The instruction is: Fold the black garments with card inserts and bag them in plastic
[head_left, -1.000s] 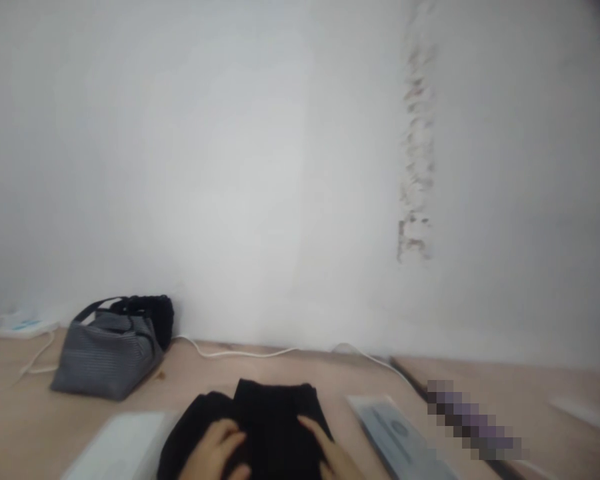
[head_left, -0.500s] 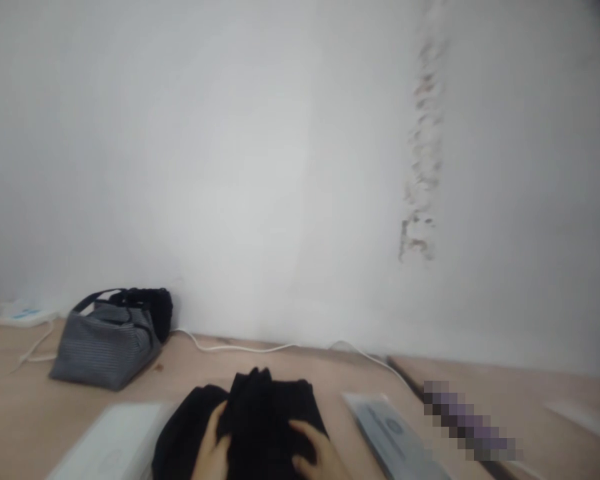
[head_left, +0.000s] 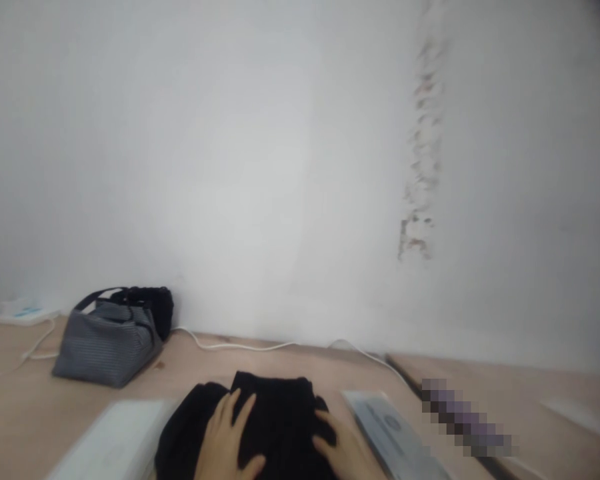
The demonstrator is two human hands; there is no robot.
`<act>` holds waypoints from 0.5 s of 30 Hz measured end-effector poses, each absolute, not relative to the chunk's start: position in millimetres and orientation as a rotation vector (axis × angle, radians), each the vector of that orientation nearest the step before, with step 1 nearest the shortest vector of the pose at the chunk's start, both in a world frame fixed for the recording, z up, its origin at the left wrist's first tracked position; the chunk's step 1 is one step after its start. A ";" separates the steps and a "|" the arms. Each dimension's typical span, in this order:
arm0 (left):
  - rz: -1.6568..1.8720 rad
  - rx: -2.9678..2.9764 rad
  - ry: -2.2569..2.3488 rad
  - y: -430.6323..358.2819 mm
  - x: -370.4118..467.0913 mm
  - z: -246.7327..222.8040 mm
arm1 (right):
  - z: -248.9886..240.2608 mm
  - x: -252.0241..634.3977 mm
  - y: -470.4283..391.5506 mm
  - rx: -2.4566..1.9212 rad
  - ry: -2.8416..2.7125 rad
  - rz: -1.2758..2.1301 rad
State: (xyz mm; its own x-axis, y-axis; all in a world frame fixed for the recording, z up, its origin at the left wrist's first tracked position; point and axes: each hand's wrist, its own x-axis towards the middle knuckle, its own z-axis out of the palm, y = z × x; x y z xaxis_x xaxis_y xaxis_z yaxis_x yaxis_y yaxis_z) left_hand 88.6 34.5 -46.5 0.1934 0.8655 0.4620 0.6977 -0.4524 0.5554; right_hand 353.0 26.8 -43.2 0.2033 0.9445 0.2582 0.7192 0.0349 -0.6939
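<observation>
Pressing down flat on one black cloth (head_left: 275, 417) with two hands, fingers spread apart, gripping nothing. Left hand (head_left: 227, 440) lying palm down on the left half of the cloth, fingers pointing away toward the wall (head_left: 260, 167). Right hand (head_left: 345, 447) lying palm down on the cloth's right edge, fingers pointing left and away. Both wrists cut off at the bottom edge. Sitting on one wooden table (head_left: 10, 413). Just left of the left hand, one white flat box (head_left: 113, 440). Just right of the right hand, one grey sheet (head_left: 393, 433). Far off to the left, one grey bag (head_left: 107, 343), with one white cord (head_left: 240, 346) behind the cloth.
</observation>
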 end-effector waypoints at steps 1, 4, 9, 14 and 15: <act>1.041 2.251 1.526 36.2 92.7 -43.2 | -43.2 353.3 28.5 -1.717 -1.559 0.389; 1.046 2.030 1.599 49.1 96.1 -39.0 | -44.4 355.5 35.7 -1.678 -1.566 0.428; 1.263 1.615 1.574 81.6 80.9 -39.5 | -39.1 358.9 60.9 -1.658 -1.692 0.355; 1.451 1.421 1.662 95.0 67.8 -42.6 | -26.1 355.0 85.4 -1.666 -1.801 0.210; 1.467 1.391 1.707 94.2 65.7 -43.4 | -25.0 353.9 87.5 -1.703 -1.823 0.184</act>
